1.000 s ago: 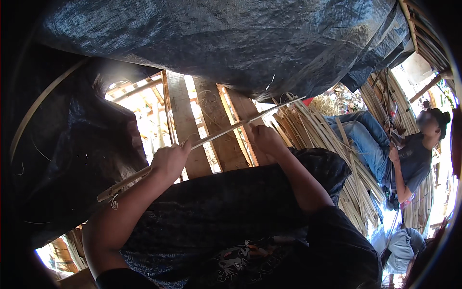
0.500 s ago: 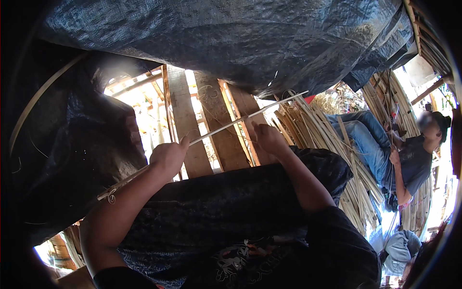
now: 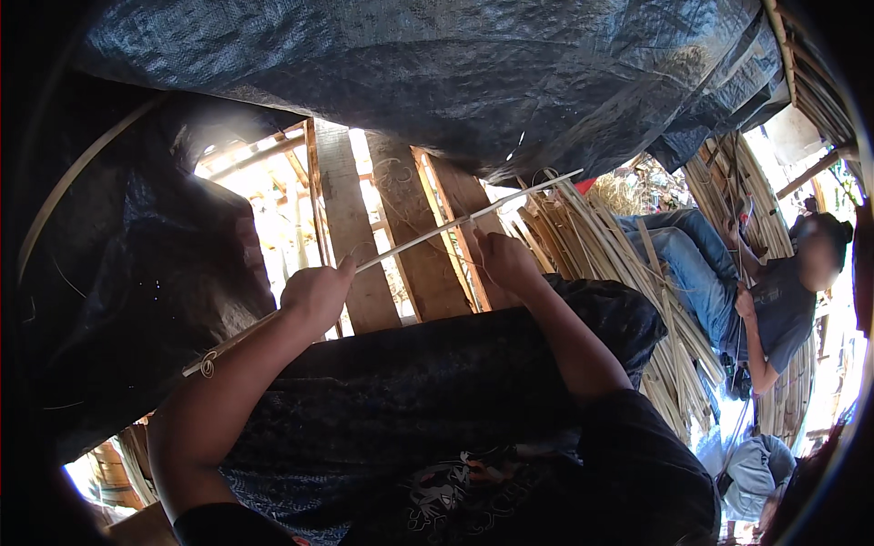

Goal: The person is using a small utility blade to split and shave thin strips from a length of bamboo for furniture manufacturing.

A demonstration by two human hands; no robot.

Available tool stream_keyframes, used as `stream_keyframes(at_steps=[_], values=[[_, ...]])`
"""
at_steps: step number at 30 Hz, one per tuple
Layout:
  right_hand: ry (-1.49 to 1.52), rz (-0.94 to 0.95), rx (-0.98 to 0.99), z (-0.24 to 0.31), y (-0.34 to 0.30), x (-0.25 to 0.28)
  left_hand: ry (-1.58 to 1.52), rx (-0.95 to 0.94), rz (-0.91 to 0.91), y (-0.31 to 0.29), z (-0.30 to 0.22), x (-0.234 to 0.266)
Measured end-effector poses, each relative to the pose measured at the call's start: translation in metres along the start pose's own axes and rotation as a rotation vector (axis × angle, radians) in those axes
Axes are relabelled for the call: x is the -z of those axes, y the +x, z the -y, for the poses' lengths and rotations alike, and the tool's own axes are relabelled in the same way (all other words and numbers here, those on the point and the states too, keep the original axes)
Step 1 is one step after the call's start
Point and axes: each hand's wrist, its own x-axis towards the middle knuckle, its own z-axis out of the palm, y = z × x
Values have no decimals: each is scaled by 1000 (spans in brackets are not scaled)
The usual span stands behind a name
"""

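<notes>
Stick (image 3: pixel 428 235) held aslant above boards (image 3: pixel 344 200)

The stick is clasped in the left hand's (image 3: pixel 314 298) grip. Near the stick, the right hand's (image 3: pixel 510 262) grip is curled; whether anything is pinched cannot be told. Strips (image 3: pixel 596 238) are piled farther right.

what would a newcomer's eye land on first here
A long pale stick slants across the middle, held in the left hand, with the right hand close to it. A shiny dark tarp fills the top. At right, a person in blue jeans is beside long strips.
</notes>
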Motion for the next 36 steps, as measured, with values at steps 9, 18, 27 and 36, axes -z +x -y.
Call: stream_keyframes(at_steps=[9,18,27,36], values=[[-16,-23,34,-3,4,5,0,-34,-114,-1,7,-9],[116,-77,30,7,7,16,34,-7,-6,-2,1,-1],[83,124,-25,11,-9,-5,-16,1,-34,-5,4,0],[168,58,60,4,-6,15,-262,48,11,4,-6,6]])
